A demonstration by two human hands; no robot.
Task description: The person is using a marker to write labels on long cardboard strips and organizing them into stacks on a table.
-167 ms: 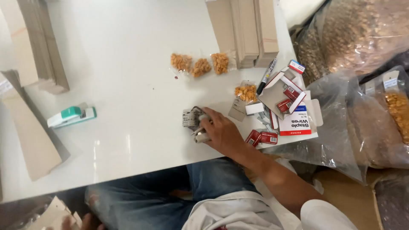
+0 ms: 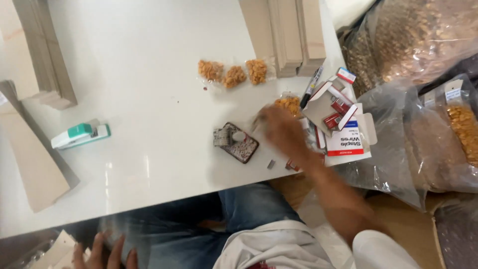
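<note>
My right hand is blurred over the white table, just right of a flat patterned phone-like object that lies free. Its fingertips are close to a small clear packet of orange snack; the blur hides whether it holds anything. Three more such packets lie in a row further back. My left hand is below the table edge by my jeans, fingers spread, next to a cardboard piece.
A green and white stapler lies at the left. Open staple boxes and a marker sit at the right edge. Cardboard stacks stand at the back and left. Large bags of snack fill the right side.
My right hand has lifted off the patterned object and moved up and right toward the snack packet. The object now lies uncovered on the table.
</note>
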